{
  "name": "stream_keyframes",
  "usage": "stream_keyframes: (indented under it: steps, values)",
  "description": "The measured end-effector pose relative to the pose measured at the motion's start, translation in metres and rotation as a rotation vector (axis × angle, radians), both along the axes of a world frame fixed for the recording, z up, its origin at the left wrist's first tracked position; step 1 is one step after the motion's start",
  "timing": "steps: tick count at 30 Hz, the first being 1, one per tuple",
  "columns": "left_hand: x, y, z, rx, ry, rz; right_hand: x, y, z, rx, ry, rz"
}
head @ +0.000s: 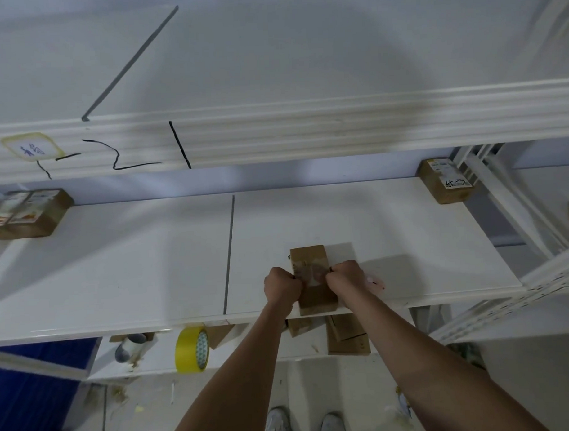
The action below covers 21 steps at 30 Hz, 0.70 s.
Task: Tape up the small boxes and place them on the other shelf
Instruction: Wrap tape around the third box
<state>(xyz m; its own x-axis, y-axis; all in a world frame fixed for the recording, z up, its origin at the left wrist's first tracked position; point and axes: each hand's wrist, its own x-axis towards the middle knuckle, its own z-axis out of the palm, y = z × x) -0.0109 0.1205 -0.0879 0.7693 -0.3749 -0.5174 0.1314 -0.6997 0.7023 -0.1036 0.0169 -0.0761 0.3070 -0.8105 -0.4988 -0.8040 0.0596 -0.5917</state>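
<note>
Between your hands sits a small box (313, 278) of matt brown cardboard, a glossy strip of clear tape across its top. It rests on a smooth white shelf board (117, 263) with a faint sheen. Below that board's front edge, a roll of yellow tape (191, 349) looks shiny plastic.
</note>
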Motion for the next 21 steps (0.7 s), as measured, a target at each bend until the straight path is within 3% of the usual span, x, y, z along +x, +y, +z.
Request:
stream_keyframes:
  steps: [12, 21]
  values:
    - [-0.01, 0.015, -0.007, -0.151, 0.133, 0.049, -0.013, 0.004, 0.003, -0.057, -0.109, 0.225]
    - [-0.02, 0.009, 0.008, -0.14, -0.045, 0.003, -0.013, 0.01, 0.002, -0.083, -0.101, 0.219]
